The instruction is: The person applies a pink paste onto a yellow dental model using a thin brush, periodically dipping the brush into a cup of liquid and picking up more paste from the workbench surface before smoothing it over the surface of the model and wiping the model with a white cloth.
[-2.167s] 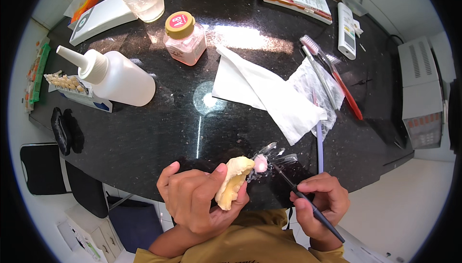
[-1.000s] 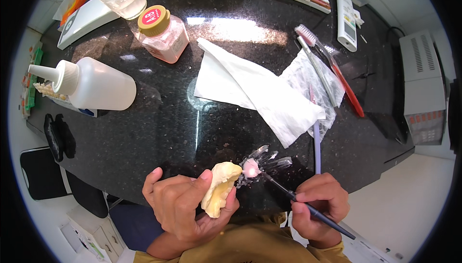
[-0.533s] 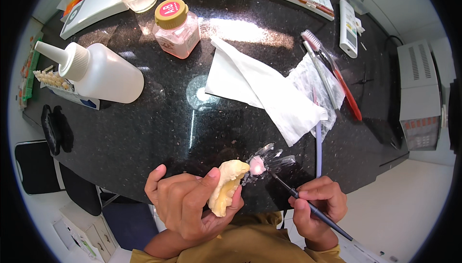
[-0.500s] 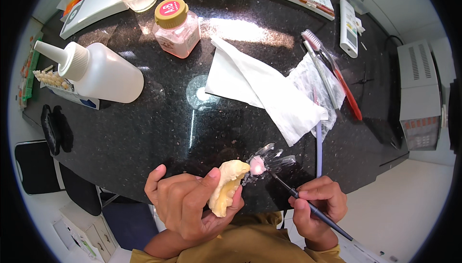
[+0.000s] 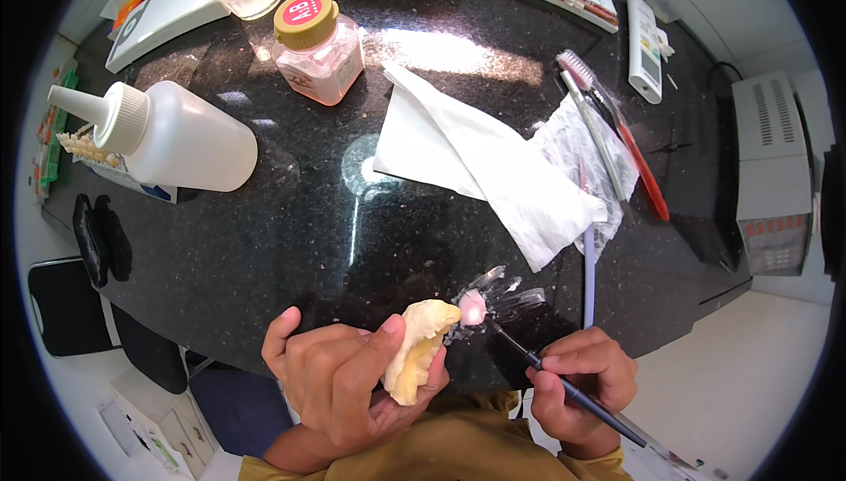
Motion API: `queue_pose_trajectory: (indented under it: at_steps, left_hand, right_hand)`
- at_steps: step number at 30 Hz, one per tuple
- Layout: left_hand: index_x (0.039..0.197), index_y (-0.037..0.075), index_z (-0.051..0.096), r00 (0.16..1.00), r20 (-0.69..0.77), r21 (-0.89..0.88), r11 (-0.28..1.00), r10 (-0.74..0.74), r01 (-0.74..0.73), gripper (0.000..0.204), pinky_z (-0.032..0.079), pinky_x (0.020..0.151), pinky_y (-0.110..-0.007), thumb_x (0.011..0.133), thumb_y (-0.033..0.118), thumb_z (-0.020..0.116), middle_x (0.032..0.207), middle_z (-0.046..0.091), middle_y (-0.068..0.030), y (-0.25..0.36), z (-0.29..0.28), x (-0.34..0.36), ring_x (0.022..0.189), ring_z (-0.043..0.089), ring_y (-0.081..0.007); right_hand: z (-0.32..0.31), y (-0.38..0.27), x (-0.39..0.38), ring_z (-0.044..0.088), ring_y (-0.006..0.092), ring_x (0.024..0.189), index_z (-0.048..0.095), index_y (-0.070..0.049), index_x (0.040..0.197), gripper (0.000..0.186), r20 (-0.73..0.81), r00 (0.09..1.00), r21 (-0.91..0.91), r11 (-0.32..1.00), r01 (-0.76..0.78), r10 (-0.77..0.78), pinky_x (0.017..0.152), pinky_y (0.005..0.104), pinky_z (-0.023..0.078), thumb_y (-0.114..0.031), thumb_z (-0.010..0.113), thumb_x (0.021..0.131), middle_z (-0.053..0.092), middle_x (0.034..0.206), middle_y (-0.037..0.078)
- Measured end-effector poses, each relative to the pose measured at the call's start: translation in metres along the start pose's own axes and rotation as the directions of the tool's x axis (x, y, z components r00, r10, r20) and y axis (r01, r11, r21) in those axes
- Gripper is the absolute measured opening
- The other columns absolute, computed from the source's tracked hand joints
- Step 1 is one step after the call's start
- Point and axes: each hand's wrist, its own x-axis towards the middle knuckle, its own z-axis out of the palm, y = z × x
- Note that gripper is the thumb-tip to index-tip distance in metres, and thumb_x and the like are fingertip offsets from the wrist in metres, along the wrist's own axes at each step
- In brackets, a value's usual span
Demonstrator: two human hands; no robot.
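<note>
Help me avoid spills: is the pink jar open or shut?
Shut: the pink jar has its gold cap on; how tightly, I cannot tell.

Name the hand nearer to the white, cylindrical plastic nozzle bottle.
Left. The left hand lies nearside and right of the bottle; the right hand lies likewise, but much farther right.

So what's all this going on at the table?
Someone is working bare-handed at a dark table. Their left hand holds a pale yellow cast with tooth-like bumps; their right hand holds a slim dark tool, its tip close to a small pink lump. A white cloth and a white bottle are farther back.
</note>
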Motion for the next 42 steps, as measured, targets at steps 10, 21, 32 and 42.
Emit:
queue_pose_trajectory:
  at_steps: [10, 21, 32, 42]
  left_hand:
    - [0.110, 0.006, 0.061, 0.999, -0.051, -0.012, 1.000, 0.011, -0.012, 0.053, 0.036, 0.104, -0.052, 0.063, 0.018, 0.084, 0.086, 0.055, -0.0039, 0.001, 0.002, 0.002, 0.076, 0.055, -0.0192]
    - [0.105, 0.008, 0.062, 0.997, -0.068, 0.017, 1.000, 0.021, -0.020, 0.043, 0.035, 0.106, -0.052, 0.069, 0.023, 0.081, 0.083, 0.053, -0.0035, 0.000, 0.004, 0.001, 0.075, 0.055, -0.0177]
    - [0.104, 0.007, 0.062, 0.999, -0.045, 0.030, 0.999, 0.016, -0.015, 0.043, 0.034, 0.107, -0.053, 0.071, 0.028, 0.082, 0.082, 0.052, -0.0031, 0.000, 0.002, 0.001, 0.074, 0.054, -0.0171]
    - [0.104, 0.008, 0.063, 0.999, -0.048, 0.030, 0.999, 0.018, -0.017, 0.043, 0.033, 0.108, -0.053, 0.071, 0.029, 0.082, 0.082, 0.052, -0.0028, 0.000, 0.003, 0.000, 0.075, 0.054, -0.0170]
  right_hand:
    - [-0.001, 0.001, -0.011, 0.065, 0.0158, 0.058, 0.064, -0.003, 0.089, 0.016, -0.036, 0.999, 0.334, 0.942, 0.036, -0.025, 0.055, 0.0251, 0.054, -0.011, 0.077, 0.084, 0.062, 0.079, 0.011]
    - [0.007, -0.002, 0.006, 0.066, 0.0198, 0.057, 0.063, -0.002, 0.090, 0.023, 0.074, 0.976, 0.223, 0.957, 0.186, -0.207, 0.055, 0.0286, 0.057, -0.004, 0.078, 0.073, 0.066, 0.076, 0.012]
    - [0.007, -0.003, 0.012, 0.066, 0.0191, 0.057, 0.062, -0.003, 0.089, 0.023, 0.128, 0.971, 0.224, 0.959, 0.172, -0.204, 0.054, 0.0279, 0.056, -0.004, 0.078, 0.073, 0.065, 0.074, 0.010]
    - [0.008, -0.004, 0.004, 0.066, 0.0193, 0.056, 0.063, -0.003, 0.088, 0.021, 0.061, 0.981, 0.176, 0.969, 0.173, -0.186, 0.054, 0.0279, 0.056, -0.005, 0.078, 0.073, 0.066, 0.074, 0.010]
